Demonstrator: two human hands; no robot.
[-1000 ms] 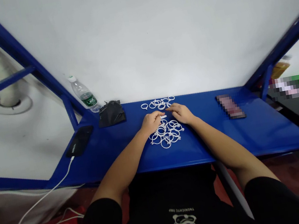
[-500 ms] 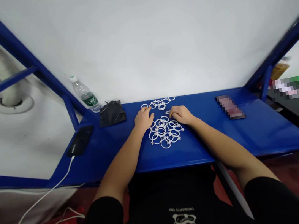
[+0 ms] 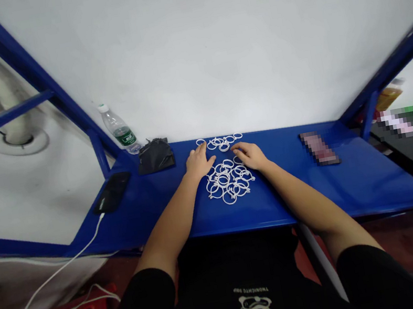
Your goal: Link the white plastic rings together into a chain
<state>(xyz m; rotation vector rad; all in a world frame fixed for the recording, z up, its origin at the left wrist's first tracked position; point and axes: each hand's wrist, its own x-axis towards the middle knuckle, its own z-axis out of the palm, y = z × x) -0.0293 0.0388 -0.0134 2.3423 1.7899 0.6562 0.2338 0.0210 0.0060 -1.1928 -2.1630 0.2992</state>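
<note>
On the blue tabletop a pile of thin white rings with small clips lies in front of me. Behind it, close to the wall, is a smaller group of white rings. My left hand rests at the left between both groups, fingers stretched out and thumb apart, the fingertips close to a far ring. From the right comes my right hand, its fingers loosely bent and apart with nothing visible in them. One white ring shows just beneath its thumb side.
At the back left stand a water bottle and a black plastic bag. A black phone with a white cable lies further left. A blurred flat object is at the right. Blue frame bars rise at the sides.
My right hand has shifted slightly away from me and its fingers have loosened. The ring at its fingertips no longer shows there. My left hand's fingers have stretched a little further toward the wall.
</note>
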